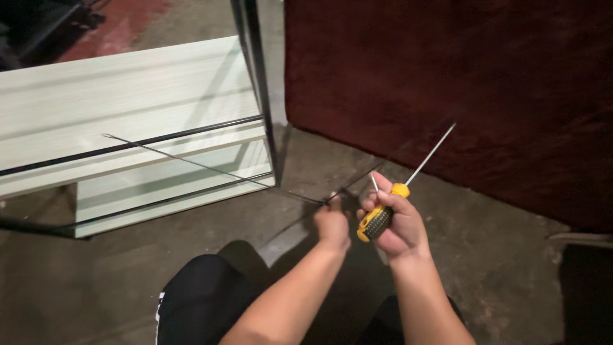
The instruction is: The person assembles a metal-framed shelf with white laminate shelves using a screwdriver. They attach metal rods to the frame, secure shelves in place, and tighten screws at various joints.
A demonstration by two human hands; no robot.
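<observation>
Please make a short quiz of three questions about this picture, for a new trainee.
1. True or false: the right hand holds a screwdriver with a yellow and black handle.
2. What does the left hand pinch? A) a thin black wire B) a hammer C) a paint brush
3. Fill in: the screwdriver's shaft points up toward the dark red ____.

Key:
1. True.
2. A. The wire runs from the fingers up and to the left, across the pale wood-grain panels.
3. Carpet.
</observation>
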